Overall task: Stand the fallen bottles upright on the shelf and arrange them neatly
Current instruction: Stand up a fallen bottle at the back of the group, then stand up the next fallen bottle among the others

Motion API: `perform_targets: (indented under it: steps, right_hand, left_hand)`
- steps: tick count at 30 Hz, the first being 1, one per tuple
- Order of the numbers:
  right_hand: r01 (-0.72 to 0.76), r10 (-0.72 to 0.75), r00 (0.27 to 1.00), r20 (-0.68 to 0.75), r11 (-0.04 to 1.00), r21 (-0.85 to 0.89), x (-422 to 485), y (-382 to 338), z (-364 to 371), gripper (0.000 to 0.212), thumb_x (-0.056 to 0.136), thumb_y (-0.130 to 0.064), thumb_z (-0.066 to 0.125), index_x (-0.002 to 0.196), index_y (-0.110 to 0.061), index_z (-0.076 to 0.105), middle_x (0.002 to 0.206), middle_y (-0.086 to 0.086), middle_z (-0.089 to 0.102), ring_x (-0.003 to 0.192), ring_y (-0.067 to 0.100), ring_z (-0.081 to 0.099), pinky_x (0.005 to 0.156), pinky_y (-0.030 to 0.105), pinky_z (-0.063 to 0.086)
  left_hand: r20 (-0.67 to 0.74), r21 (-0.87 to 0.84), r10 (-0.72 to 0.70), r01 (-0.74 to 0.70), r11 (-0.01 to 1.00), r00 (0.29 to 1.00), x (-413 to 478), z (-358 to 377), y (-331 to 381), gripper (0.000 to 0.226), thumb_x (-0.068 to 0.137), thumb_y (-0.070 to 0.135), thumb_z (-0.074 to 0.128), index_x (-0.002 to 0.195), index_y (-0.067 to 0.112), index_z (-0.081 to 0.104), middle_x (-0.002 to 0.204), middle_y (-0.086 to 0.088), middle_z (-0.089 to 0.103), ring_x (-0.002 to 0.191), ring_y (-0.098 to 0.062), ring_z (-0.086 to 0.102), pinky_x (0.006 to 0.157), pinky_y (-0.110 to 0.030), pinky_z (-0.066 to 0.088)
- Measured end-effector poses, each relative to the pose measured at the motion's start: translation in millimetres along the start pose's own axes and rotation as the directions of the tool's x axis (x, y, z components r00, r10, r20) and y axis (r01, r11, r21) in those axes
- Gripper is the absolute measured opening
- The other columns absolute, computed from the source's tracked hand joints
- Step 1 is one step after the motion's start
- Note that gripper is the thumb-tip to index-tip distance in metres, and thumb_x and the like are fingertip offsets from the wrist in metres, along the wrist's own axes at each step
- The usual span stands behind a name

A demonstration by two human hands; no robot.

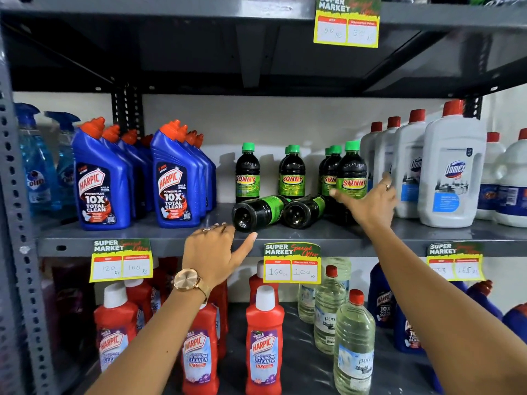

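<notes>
— Looking at the middle shelf (399, 232), how much is left to do?

— Most of it, I judge. Two dark Sunny bottles lie on their sides near the front edge, bases toward us: the left fallen bottle (258, 213) and the right fallen bottle (303, 210), side by side and touching. Behind them the standing Sunny bottles (292, 173) are upright but unevenly spaced.

— And the hands?

— The left hand (212, 252) hovers at the shelf edge just beside the left fallen bottle, fingers loosely curled, thumb out, holding nothing. The right hand (368, 202) is spread open beside the front upright bottle (351, 175), near the white Domex bottles (450, 172); whether it touches the bottle I cannot tell.

— So nothing is raised yet?

— Both still need standing up, then the row wants evening out.
</notes>
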State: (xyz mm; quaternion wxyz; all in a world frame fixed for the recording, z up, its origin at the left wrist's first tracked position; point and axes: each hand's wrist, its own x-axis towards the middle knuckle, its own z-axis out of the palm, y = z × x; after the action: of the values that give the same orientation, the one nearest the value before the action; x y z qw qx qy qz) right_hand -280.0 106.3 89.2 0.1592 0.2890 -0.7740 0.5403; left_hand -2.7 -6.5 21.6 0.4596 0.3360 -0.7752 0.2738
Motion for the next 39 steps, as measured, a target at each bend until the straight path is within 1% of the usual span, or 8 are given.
perform_targets:
  steps: [3, 5, 9, 12, 15, 19, 27, 39]
  right_hand:
    - [0.317, -0.303, 0.911, -0.28, 0.948, 0.003, -20.5, -14.5, -8.9, 0.057, 0.084, -0.048, 0.062, 0.122, -0.006, 0.056, 0.12, 0.015, 0.06, 0.114, 0.034, 0.054, 0.092, 0.037, 0.039]
    - [0.391, -0.387, 0.92, -0.068, 0.917, 0.075, -36.9, -25.6, -5.3, 0.041, 0.09, -0.051, 0.055, 0.092, -0.011, 0.063, 0.085, 0.008, 0.066, 0.084, 0.026, 0.063, 0.069, 0.03, 0.044]
    - [0.101, -0.05, 0.902, 0.43, 0.99, -0.096, -48.4, -44.5, 16.6, 0.096, 0.072, -0.091, 0.017, 0.077, -0.006, 0.062, 0.075, 0.01, 0.07, 0.075, 0.027, 0.069, 0.085, 0.044, 0.055]
    - [-0.09, 0.23, 0.818, 0.527, 0.957, -0.276, -39.2, -63.4, 16.5, 0.114, 0.068, -0.094, 0.01, 0.115, -0.007, 0.067, 0.083, 0.009, 0.068, 0.084, 0.02, 0.068, 0.102, 0.038, 0.048]
    - [-0.137, 0.303, 0.694, 0.653, 0.946, -0.293, -31.8, -85.2, 20.0, 0.099, 0.084, -0.082, 0.022, 0.153, -0.012, 0.031, 0.148, 0.019, 0.045, 0.125, 0.027, 0.054, 0.097, 0.033, 0.042]
    - [-0.225, 0.287, 0.663, 0.691, 0.957, -0.182, -25.4, -89.3, 31.9, 0.051, 0.093, -0.053, 0.047, 0.112, -0.006, 0.052, 0.089, 0.013, 0.058, 0.073, 0.024, 0.052, 0.058, 0.027, 0.037]
    - [-0.265, 0.202, 0.819, 0.537, 0.963, 0.041, -30.9, -65.3, 42.2, 0.089, 0.064, -0.071, 0.059, 0.127, -0.008, 0.056, 0.126, 0.012, 0.061, 0.11, 0.033, 0.059, 0.095, 0.038, 0.049]
    - [-0.037, -0.068, 0.924, 0.375, 0.963, 0.267, -39.6, -57.2, 51.0, 0.092, 0.078, -0.032, 0.08, 0.142, 0.005, 0.024, 0.128, 0.015, 0.055, 0.115, 0.032, 0.055, 0.088, 0.033, 0.046]
  left_hand:
    - [0.01, -0.036, 0.025, -0.025, 0.999, 1.0, 0.5, -1.8, -15.6, 0.067, 0.086, 0.068, 0.026, 0.073, 0.019, 0.07, 0.066, 0.002, 0.07, 0.06, -0.022, 0.068, 0.047, -0.027, 0.045]
    - [0.009, -0.054, 0.013, -0.013, 0.998, 1.0, 0.5, -1.3, -20.3, 0.076, 0.086, 0.073, 0.018, 0.075, 0.018, 0.07, 0.068, 0.001, 0.071, 0.062, -0.023, 0.068, 0.047, -0.029, 0.048]
    - [-0.013, -0.051, -0.026, 0.026, 0.998, 1.0, -1.4, 0.7, -19.1, 0.088, 0.085, 0.075, 0.007, 0.077, 0.016, 0.072, 0.073, -0.003, 0.073, 0.066, -0.025, 0.069, 0.051, -0.031, 0.049]
    - [0.013, -0.073, -0.079, 0.08, 0.994, 0.997, -1.5, 0.9, -15.7, 0.081, 0.085, 0.074, 0.015, 0.076, 0.016, 0.07, 0.074, -0.004, 0.072, 0.068, -0.028, 0.068, 0.056, -0.031, 0.048]
    - [0.032, -0.069, -0.087, 0.089, 0.994, 0.996, -1.3, 1.2, -15.5, 0.078, 0.085, 0.073, 0.014, 0.073, 0.016, 0.066, 0.069, -0.004, 0.069, 0.066, -0.029, 0.066, 0.056, -0.032, 0.047]
    - [0.04, -0.066, -0.044, 0.047, 0.997, 0.998, -2.8, 2.3, -19.5, 0.074, 0.087, 0.069, 0.02, 0.077, 0.015, 0.069, 0.07, -0.003, 0.07, 0.066, -0.027, 0.067, 0.057, -0.032, 0.048]
    - [0.033, -0.071, -0.097, 0.099, 0.993, 0.995, -3.0, 5.1, -16.5, 0.068, 0.087, 0.066, 0.028, 0.071, 0.015, 0.07, 0.065, -0.002, 0.07, 0.064, -0.026, 0.067, 0.058, -0.032, 0.049]
    - [0.004, -0.054, -0.109, 0.109, 0.993, 0.994, -2.6, 6.3, -15.7, 0.066, 0.088, 0.064, 0.029, 0.068, 0.017, 0.07, 0.061, 0.001, 0.067, 0.058, -0.022, 0.064, 0.054, -0.029, 0.046]
